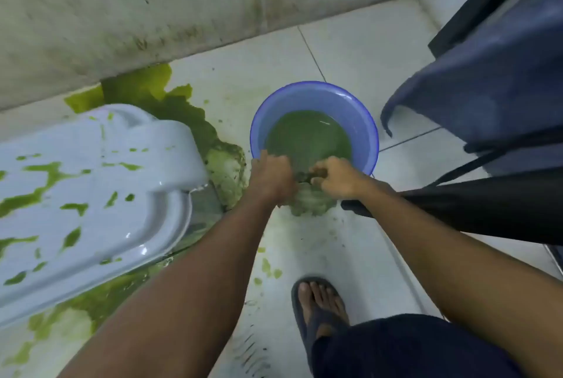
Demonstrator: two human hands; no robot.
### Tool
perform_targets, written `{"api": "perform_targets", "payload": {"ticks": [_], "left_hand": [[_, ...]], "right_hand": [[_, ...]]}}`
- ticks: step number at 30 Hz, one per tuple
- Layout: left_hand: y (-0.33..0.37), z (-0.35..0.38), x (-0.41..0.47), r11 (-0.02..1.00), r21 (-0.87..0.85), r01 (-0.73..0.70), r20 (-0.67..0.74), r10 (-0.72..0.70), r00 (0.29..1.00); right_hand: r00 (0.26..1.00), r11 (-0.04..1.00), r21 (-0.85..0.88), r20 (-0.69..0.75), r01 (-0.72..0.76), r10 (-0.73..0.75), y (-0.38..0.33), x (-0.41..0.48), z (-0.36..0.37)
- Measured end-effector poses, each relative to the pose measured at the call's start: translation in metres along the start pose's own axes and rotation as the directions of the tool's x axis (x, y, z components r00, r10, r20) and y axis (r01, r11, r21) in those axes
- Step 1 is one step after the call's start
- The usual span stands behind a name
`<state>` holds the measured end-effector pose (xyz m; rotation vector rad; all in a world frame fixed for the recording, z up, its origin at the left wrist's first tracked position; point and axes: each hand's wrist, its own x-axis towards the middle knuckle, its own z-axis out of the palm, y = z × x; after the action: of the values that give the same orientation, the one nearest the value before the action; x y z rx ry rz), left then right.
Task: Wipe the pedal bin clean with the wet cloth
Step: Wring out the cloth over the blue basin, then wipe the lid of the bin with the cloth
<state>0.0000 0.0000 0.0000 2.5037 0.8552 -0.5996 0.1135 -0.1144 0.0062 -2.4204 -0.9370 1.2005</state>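
As I look down through the head camera, both bare arms reach forward to a round blue plastic basin (313,94) standing on the pale tiled floor (350,52). The basin holds murky green water (307,137). At its near rim the left hand (269,175) and the right hand (338,178) are close together, fingers curled tightly around a sodden, green-stained cloth (310,202). The bunched cloth hangs below the two fists, against the basin's near edge.

The white pedal bin (91,195) lies tilted on its side at the left, just beside the left forearm and apart from the hands. Its glossy surface is spattered with green streaks and blotches. A green spill (146,88) spreads across the floor from the wall behind the bin and runs beside and under it. Between the bin and the basin sits a pale, green-soaked lump (225,170); I cannot tell what it is.

A grimy, dark-streaked wall (122,12) fills the top of the view. On the right, dark blue fabric (487,88) hangs down close to the basin, and black fabric (487,207) stretches behind the right forearm, hiding the floor there. Near the bottom, a foot in a dark sandal (320,304) stands on the tiles, with small green drops just ahead of it.
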Motion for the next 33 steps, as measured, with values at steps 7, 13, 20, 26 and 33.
{"api": "perform_targets", "payload": {"ticks": [7, 13, 20, 26, 33], "left_hand": [[-0.002, 0.003, -0.022, 0.999, -0.031, -0.024, -0.193, 0.018, 0.981], [-0.007, -0.007, -0.103, 0.893, -0.429, -0.137, -0.360, -0.030, 0.933], [-0.025, -0.071, -0.243, 0.786, -0.576, -0.224, -0.497, -0.119, 0.860], [-0.075, -0.138, -0.333, 0.718, -0.650, -0.247, -0.547, -0.217, 0.808], [-0.138, -0.193, -0.349, 0.620, -0.756, -0.208, -0.515, -0.369, 0.774]], "right_hand": [[0.990, 0.999, -0.051, 0.136, -0.014, 0.021, 0.003, -0.002, 0.002], [0.977, 0.984, -0.113, 0.177, 0.138, -0.117, -0.028, -0.047, -0.042], [0.887, 0.916, -0.088, 0.301, 0.391, -0.349, -0.123, -0.152, -0.094], [0.770, 0.819, 0.001, 0.339, 0.574, -0.541, -0.219, -0.202, -0.106], [0.769, 0.791, 0.130, 0.184, 0.598, -0.612, -0.292, -0.194, -0.084]]}}
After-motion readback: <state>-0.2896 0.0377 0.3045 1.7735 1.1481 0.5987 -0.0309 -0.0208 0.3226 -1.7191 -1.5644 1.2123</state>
